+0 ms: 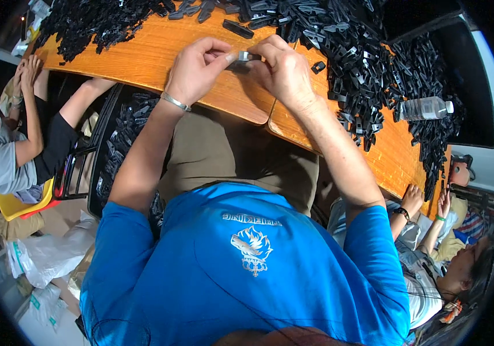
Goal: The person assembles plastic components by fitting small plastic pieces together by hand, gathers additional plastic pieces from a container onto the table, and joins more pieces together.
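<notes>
Just above the table [224, 104], my two hands meet around a small black clip with a shiny metal piece [243, 56]. The thumb and fingers of my left hand [195, 68] pinch its left end; a metal bracelet circles that wrist. From the other side, my right hand [286, 68] grips the clip with curled fingers that partly cover it. One long black part [238, 29] lies beyond my hands, and a single small black piece [318, 67] rests just right of my right hand.
Black clips form a large pile [362, 72] at the right, with a clear plastic bottle [425, 108] lying on it. Smaller black parts are heaped [100, 26] at the far left. A crate of black parts [126, 135] stands beside my left arm. Other people sit left and right.
</notes>
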{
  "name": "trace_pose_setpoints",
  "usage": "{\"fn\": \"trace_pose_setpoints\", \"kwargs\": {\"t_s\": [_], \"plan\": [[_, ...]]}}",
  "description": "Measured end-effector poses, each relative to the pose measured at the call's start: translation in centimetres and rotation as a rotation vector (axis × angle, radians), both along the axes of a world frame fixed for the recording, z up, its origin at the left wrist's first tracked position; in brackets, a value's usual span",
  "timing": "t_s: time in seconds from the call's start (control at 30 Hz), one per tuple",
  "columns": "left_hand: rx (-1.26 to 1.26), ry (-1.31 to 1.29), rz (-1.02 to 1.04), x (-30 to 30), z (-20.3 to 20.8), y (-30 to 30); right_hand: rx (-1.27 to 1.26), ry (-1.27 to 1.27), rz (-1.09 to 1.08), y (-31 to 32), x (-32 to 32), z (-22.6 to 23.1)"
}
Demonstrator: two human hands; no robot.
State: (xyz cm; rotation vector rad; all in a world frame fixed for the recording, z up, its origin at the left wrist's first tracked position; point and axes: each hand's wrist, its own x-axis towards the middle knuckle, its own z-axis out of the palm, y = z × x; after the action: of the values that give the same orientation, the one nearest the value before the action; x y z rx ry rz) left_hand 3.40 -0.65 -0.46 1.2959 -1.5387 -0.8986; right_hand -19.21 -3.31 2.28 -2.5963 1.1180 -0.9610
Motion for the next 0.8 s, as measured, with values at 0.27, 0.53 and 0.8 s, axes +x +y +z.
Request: {"fn": "trace_pose_setpoints", "kwargs": {"t_s": [0.27,0.53,0.8], "plan": [[-0.318,-0.583,0.07,1.6,-2.1,0.1,0.186,0.146,-0.127,-0.3,0.3,-1.8],[-0.237,-0.498,0.056,1.4,-2.4,-0.3,0.192,0.152,-0.046,-2.3,-0.3,-2.4],[-0.189,-0.485,-0.015,3.0,-1.9,-0.1,0.033,0.237,0.13,-2.8,2.3,-2.6]]}}
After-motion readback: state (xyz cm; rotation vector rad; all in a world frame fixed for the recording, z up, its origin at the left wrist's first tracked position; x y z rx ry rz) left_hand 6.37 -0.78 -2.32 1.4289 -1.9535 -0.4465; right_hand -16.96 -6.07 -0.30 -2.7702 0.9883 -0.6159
